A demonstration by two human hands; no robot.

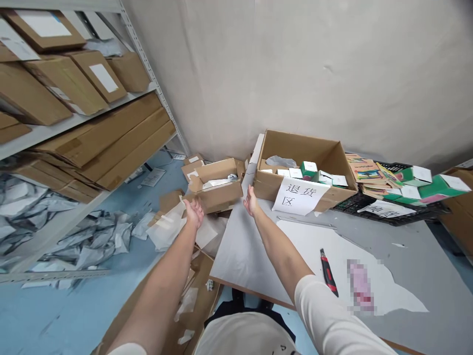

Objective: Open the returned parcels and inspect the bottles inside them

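While both arms stretch forward from the bottom of the view, the left hand (pixel 194 212) hangs open with fingers spread and nothing in it, just below a small open cardboard box (pixel 216 187) that lies among torn cardboard on the blue floor (pixel 44 315). At 3 o'clock from it, the right hand (pixel 251 202) is also open and holds nothing, palm turned inward, its fingertips at the near left corner of a large open carton (pixel 305 167) (whether they touch it I cannot tell). That carton sits on the grey table (pixel 244 251) and carries a white paper sign (pixel 300 196) with 3 printed characters; small white and green boxes (pixel 308 170) lie inside. At 5 o'clock from the right hand a red-and-black utility knife (pixel 328 271) rests on the table. At 3 o'clock from the carton stands a black crate (pixel 391 209) stacked with colourful packets. At 10 o'clock, metal shelving (pixel 84 118) holds flat brown cartons.
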